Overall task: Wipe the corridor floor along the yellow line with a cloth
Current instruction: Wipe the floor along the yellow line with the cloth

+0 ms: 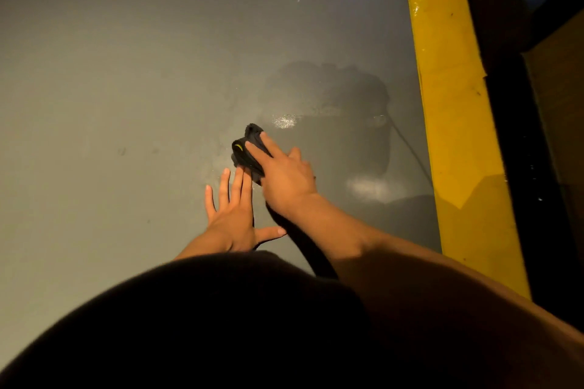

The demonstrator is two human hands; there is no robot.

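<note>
Head view: the right hand [286, 175] presses a crumpled dark cloth with a small yellow mark [248, 151] onto the smooth grey corridor floor [126, 73], fingers straight and laid over it. The left hand [232, 215] lies flat on the floor just beside it, fingers spread, fingertips seemingly touching the cloth. The broad yellow painted line [455, 110] runs along the floor's right edge, well apart from the cloth.

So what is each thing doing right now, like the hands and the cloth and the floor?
Right hand: pressing on the cloth, fingers fairly straight.
Left hand: flat on the floor, fingers spread, holding nothing.
Cloth: dark, bunched up, lying on the floor under the right hand.
Floor: grey, with a wet, shiny patch beyond the cloth.
Yellow line: to the right of the hands, a few dark marks on it.
</note>
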